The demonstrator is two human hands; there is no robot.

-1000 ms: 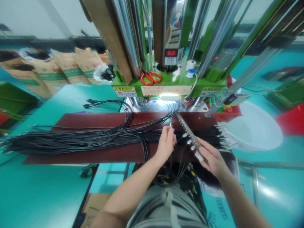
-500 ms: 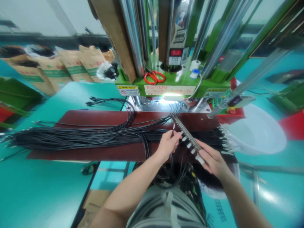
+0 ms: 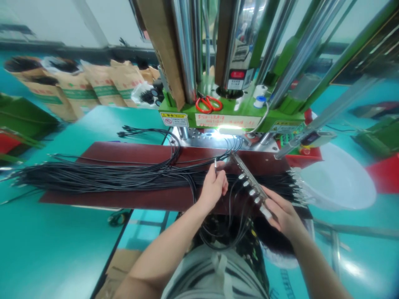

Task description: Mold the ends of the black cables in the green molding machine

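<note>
My left hand is closed around a black cable end with a metal tip pointing up, just left of a long metal bar. My right hand grips the near end of that metal bar, which slants up and to the left. Several whitish connector ends stick out along the bar's left edge. Loose black cables loop down over my lap below the bar. Beneath both hands a thick bundle of black cables lies across a dark red board.
A green press with steel columns stands behind the board, its lamp lit. Red-handled scissors and thread spools rest on it. A white basin is at right; paper sacks stand at far left.
My left hand has moved left, away from the metal bar, with the cable tip in its fingers. My right hand still holds the bar at nearly the same slant.
</note>
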